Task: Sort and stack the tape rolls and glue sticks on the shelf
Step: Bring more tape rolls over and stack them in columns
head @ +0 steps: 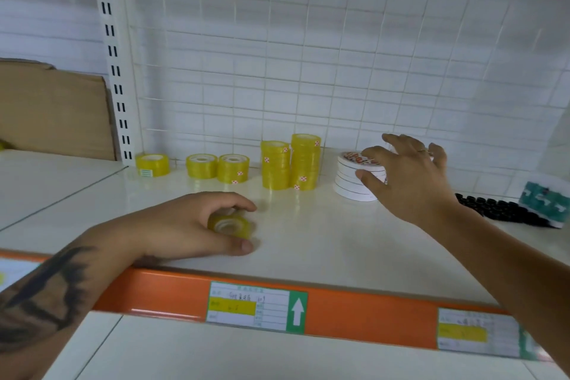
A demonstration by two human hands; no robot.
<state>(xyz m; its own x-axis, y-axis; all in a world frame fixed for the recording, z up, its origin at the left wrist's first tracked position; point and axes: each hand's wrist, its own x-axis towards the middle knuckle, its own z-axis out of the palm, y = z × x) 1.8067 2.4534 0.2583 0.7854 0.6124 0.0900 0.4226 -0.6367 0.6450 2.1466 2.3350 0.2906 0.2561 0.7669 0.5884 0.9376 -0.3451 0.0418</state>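
Landmark: white slotted upright (114,71) at the back left of the white shelf (324,241). Left of the upright: brown cardboard sheet (55,108), leaning upright. Just right of the upright's foot: single yellow tape roll (152,164), lying flat. Further right along the back: pair of yellow tape rolls (217,167), side by side and touching. Right again: two yellow tape stacks (291,162), side by side, the right one taller. In front of these, nearer the orange shelf edge (172,290): left hand (197,225), forearm resting on the edge, thumb and fingers curled round a small yellow tape roll (229,225). Far right of the upright: white tape stack (359,177), printed label on top, with right hand (407,176) over it, fingers spread and relaxed, thumb touching the stack's side. Beyond that hand: black glue stick caps (496,207) in a row beside a teal-and-white pack (544,199). On the orange edge: two price labels (257,307).
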